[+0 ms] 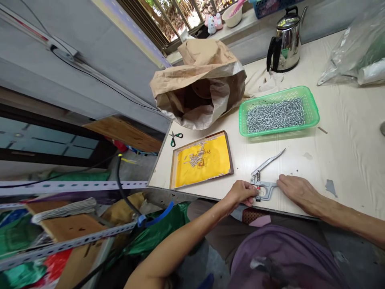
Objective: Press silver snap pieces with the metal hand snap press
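A grey metal hand press [265, 192] with a spring lies near the table's front edge, its long lever [269, 161] raised. My left hand [243, 192] is closed in a pinch at the jaw end of the press; whatever sits between the fingertips is too small to make out. At the other end, my right hand [297, 192] rests on the table with its fingers closed on the tip of the frame. Left of the hands, small metal pins [197, 156] lie in a loose pile in a shallow tray [231, 160] with a yellow lining.
Behind the press stands a green plastic basket [279, 131] of metal pins. Green-handled scissors [176, 138] lie by the table's left edge. Farther back are an open brown paper sack [198, 76], a steel kettle [288, 44] and a clear plastic bag [357, 48].
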A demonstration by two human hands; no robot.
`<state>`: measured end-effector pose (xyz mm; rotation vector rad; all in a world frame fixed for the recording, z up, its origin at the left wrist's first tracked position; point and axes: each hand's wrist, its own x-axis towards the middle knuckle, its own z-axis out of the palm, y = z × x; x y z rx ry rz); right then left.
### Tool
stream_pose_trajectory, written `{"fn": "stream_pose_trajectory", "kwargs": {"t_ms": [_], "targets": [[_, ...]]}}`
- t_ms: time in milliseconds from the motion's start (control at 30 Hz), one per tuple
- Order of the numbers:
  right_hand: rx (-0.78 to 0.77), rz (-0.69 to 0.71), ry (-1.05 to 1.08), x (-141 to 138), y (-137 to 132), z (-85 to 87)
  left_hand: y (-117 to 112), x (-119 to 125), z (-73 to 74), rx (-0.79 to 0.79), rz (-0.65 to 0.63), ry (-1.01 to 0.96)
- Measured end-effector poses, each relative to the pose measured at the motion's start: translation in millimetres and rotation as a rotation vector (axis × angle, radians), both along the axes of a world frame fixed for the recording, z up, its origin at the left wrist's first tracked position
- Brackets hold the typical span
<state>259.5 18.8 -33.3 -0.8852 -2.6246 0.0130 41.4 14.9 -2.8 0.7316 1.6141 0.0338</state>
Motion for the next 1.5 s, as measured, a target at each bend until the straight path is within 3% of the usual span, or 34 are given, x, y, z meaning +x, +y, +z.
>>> {"fn": "stream_pose_trajectory", "kwargs": {"t_ms": [167, 333, 433, 533, 733, 1267, 1500], "targets": [[-0.011, -0.002, -0.021, -1.6, -1.8, -2.6, -4.1, 1.5, -5.5, 0.035, 0.006, -0.009], [-0.179, -0.007, -0.093, 4.4, -1.1, -5.5, -1.7, 0.8, -6.1, 0.009, -0.008, 0.009], [-0.24, -0.009, -0.113, 13.5, 16.1, -5.2, -2.3, 2.0, -4.9, 0.011, -0.016, 0.009], [-0.201, -0.021, -0.155, 20.9, 41.7, -2.1, -5.3, 4.1, -2.9, 0.029, -0.021, 0.042], [-0.207, 0.084, -0.254, 18.3, 70.5, 3.0, -12.0, 8.1, 1.5, -0.002, 0.004, 0.064], [-0.187, 0.104, -0.231, 13.6, 71.8, 6.4, -25.9, 4.3, -8.4, 0.012, 0.095, 0.028], [-0.181, 0.111, -0.266, 15.9, 63.4, 10.3, -25.8, 6.9, -3.5, 0.013, 0.111, 0.046]]}}
